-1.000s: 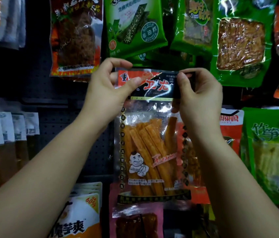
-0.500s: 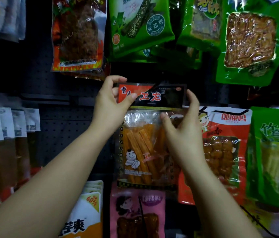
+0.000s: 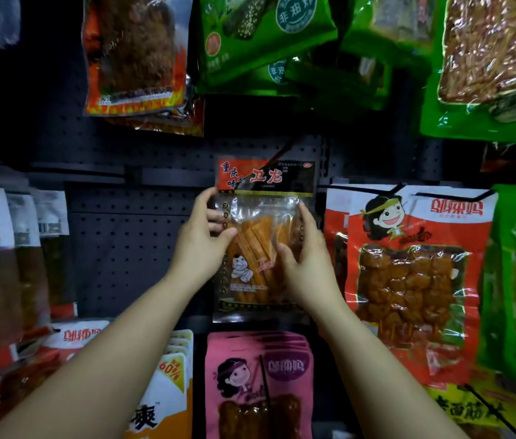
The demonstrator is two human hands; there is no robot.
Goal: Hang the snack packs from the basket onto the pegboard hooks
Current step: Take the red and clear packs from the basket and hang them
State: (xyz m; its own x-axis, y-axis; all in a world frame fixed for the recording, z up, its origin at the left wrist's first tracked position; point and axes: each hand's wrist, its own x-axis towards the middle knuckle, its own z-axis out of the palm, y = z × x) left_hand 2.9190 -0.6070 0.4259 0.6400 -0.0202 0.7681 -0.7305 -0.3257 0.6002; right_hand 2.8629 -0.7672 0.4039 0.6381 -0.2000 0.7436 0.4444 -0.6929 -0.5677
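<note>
A clear snack pack (image 3: 256, 248) of orange sticks, with a red and black header, hangs upright against the dark pegboard (image 3: 129, 242). A thin dark hook (image 3: 283, 148) runs down to its top edge. My left hand (image 3: 199, 248) pinches the pack's left edge, thumb on the front and fingers behind. On the right edge my right hand (image 3: 307, 267) holds it, fingers pointing up along the side and thumb on the front. The basket is out of view.
Other packs hang all around: a red one (image 3: 408, 280) close on the right, a pink one (image 3: 259, 384) just below, green ones (image 3: 266, 36) above, brown strips (image 3: 12, 264) at the left. Bare pegboard lies left of my left hand.
Both hands have slid down from the pack's header to its middle. The pack now hangs flat against the board and sits farther from me.
</note>
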